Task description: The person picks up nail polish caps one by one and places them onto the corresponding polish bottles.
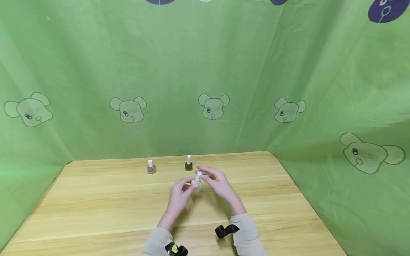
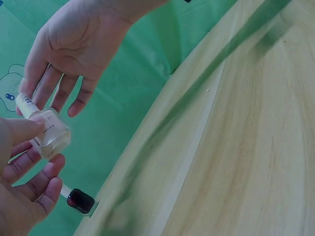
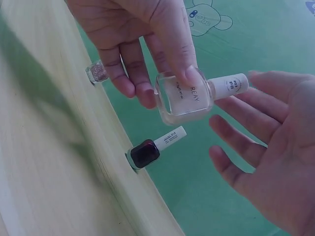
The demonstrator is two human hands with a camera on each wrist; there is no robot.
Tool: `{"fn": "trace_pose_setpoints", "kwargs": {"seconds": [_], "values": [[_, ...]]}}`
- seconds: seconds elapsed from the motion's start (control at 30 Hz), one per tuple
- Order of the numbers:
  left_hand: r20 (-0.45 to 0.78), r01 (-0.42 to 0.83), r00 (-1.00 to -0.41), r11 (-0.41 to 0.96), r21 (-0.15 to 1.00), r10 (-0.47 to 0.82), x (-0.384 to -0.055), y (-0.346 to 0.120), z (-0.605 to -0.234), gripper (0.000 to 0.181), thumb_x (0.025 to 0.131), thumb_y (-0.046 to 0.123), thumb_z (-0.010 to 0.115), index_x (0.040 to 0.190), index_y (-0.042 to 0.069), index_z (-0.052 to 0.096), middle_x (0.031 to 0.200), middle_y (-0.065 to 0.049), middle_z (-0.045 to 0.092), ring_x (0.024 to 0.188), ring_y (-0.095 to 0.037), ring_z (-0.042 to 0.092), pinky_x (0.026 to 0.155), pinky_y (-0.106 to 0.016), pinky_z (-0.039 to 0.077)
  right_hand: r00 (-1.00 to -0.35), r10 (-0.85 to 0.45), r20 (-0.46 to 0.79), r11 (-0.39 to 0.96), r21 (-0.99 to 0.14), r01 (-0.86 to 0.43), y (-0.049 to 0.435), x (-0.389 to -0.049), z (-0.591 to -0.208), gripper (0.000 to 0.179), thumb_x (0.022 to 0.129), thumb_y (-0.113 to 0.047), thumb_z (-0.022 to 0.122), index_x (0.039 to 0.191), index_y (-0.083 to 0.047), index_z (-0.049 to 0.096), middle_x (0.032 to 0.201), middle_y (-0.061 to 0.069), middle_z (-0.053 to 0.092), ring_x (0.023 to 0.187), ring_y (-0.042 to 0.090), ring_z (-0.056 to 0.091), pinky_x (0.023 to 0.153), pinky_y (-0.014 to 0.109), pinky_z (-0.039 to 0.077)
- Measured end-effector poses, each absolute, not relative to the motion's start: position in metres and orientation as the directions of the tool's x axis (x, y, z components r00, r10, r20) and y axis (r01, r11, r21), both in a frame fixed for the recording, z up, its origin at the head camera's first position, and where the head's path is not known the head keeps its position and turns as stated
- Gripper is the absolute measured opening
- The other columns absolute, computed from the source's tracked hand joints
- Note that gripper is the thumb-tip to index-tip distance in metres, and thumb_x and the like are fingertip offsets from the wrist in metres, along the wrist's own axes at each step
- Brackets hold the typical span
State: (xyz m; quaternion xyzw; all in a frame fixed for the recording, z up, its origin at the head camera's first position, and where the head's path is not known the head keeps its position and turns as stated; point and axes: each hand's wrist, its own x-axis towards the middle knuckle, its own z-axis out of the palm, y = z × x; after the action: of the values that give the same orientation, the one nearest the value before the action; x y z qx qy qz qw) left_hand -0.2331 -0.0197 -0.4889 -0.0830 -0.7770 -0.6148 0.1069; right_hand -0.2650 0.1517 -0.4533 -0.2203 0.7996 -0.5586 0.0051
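Note:
A clear nail polish bottle with pale contents and a white cap [image 3: 182, 101] is held up over the table. My left hand [image 1: 178, 196] pinches its glass body between thumb and fingers. Around the white cap, my right hand [image 1: 221, 183] has its fingers loosely spread, the thumb tip right at the cap's end and the other fingers reaching past it. Beyond the hands stands a dark nail polish bottle [image 1: 188, 166] with a white cap. Further left is a mauve, glittery nail polish bottle [image 1: 151, 168], also white-capped.
The wooden table [image 1: 105, 202] carries both standing bottles near its far edge. A green curtain [image 1: 173, 71] printed with bear faces hangs behind the table and along its sides. Each sleeve bears a black wrist camera [image 1: 224, 231].

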Motion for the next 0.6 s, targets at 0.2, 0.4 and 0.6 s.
{"fn": "trace_pose_setpoints", "kwargs": {"seconds": [0.2,0.4,0.6], "values": [[0.278,0.274,-0.961,0.22,0.936,0.012,-0.2333,-0.0206,-0.489,0.037,0.086,0.023,0.072,0.116,0.003,0.067,0.114,-0.015,0.068,0.093,-0.026,0.069,0.081,-0.02,0.058,-0.883,-0.412,0.224,0.283,-0.89,-0.357,0.1524,-0.2648,-0.4537,0.04,0.097,-0.021,0.059,0.135,-0.009,0.056,0.127,0.011,0.067,0.115,0.029,0.063,0.104,0.047,0.048],[0.294,0.29,-0.956,0.24,0.927,0.018,-0.2335,-0.0206,-0.4894,0.037,0.086,0.025,0.072,0.115,0.003,0.068,0.111,-0.014,0.069,0.091,-0.023,0.069,0.08,-0.017,0.057,-0.912,-0.347,0.218,0.318,-0.888,-0.333,0.1514,-0.2653,-0.4543,0.033,0.093,-0.022,0.064,0.124,-0.009,0.064,0.117,0.008,0.071,0.105,0.023,0.066,0.098,0.042,0.051],[0.326,0.318,-0.945,0.259,0.912,0.014,-0.233,-0.0198,-0.4887,0.036,0.085,0.024,0.073,0.115,0.004,0.068,0.11,-0.013,0.069,0.091,-0.022,0.068,0.082,-0.021,0.058,-0.941,-0.236,0.241,0.333,-0.89,-0.311,0.1482,-0.2661,-0.4558,0.025,0.087,-0.018,0.072,0.11,-0.01,0.069,0.103,0.008,0.075,0.093,0.016,0.064,0.091,0.036,0.05]]}}
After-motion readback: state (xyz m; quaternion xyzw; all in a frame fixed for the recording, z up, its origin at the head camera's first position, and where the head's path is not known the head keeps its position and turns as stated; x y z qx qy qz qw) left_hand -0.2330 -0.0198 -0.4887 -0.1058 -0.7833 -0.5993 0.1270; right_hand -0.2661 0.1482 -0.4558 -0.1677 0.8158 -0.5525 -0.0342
